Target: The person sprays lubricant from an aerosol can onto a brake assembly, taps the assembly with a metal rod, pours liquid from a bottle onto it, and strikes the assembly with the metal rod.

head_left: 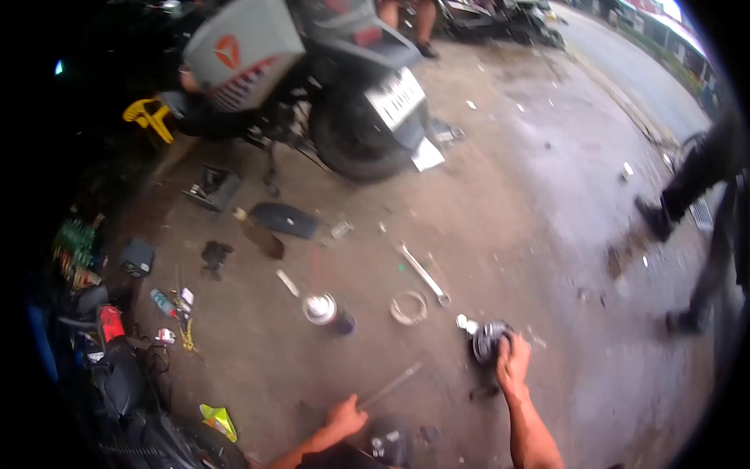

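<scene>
My left hand [345, 417], at the bottom middle, is closed around one end of a long thin metal tool [393, 384]. Its handle end is hidden in the fist, so its kind does not show. To the right, my right hand [513, 363] grips a dark, rounded metal machine part [489, 341] low over the ground. A small shiny piece [466, 324] sits against that part's upper left. Beyond the hands lie a combination wrench [423, 273] and a pale ring [408, 307]. A spray can [328, 313] with a thin red straw stands left of the ring.
A grey motorcycle [336, 102] stands at the back. A dark panel [283, 220], an open black box [213, 187] and a yellow-green packet [218, 420] are on the left ground. Another motorcycle [129, 383] is at lower left. A person's legs [703, 195] are at right.
</scene>
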{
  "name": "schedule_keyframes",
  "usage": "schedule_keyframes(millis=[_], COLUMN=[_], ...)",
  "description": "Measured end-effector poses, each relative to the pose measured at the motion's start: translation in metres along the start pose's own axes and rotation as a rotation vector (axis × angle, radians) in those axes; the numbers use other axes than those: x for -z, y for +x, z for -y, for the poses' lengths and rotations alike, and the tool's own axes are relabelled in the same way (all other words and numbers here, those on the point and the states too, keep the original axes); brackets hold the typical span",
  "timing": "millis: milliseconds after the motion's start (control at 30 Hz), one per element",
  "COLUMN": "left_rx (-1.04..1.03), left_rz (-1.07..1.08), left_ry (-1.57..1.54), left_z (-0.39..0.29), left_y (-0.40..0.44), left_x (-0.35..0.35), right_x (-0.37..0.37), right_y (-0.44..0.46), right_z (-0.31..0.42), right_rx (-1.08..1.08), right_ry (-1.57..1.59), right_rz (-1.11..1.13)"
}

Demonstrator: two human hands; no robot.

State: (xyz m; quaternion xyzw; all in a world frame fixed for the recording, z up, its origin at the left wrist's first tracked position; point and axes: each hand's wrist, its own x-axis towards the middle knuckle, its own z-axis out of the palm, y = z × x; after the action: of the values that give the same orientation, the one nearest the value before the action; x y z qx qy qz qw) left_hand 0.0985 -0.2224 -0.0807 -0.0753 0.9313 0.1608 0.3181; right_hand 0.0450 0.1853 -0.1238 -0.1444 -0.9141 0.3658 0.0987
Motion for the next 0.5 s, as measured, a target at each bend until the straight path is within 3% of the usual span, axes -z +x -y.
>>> schedule_keyframes(millis=[67,100,200,267,333,367,500], left_rx=[-0.033,-0.059,-0.169,-0.104,-0.071,-0.155,-0.093], left_rz=[-0.050,-0.078,-0.201,-0.075,0.000,-0.025,0.034], left_ry=[-0.060,-0.035,-0.199,-0.213,-0.198,-0.157,-0.090], left_z=[0.000,-0.001,0.003,-0.017,-0.033,-0.031,-0.032], left_y=[0.002,0.005,0.013,0.011,0.012,0.014,0.011], left_x=[-0.004,-0.003,-0.002,0.019,0.034,0.033,0.034], right_x=[0.005,0.001,0.014,0.019,0.021,0.022,0.033], right_y=[0.004,0.006,0.023,0.033,0.044,0.046,0.062], right_z=[0.023,0.025,0.019,0.022,0.011,0.006,-0.009], right_rx=[-0.082,-0.055,-0.166,-0.154,-0.321,-0.343,-0.455], right_ry=[-0.008,-0.066,-0.108,-0.232,-0.088,-0.059,0.203], right_rz=[-0.046,-0.190,0.030,0.008,0.167,0.182,0.342])
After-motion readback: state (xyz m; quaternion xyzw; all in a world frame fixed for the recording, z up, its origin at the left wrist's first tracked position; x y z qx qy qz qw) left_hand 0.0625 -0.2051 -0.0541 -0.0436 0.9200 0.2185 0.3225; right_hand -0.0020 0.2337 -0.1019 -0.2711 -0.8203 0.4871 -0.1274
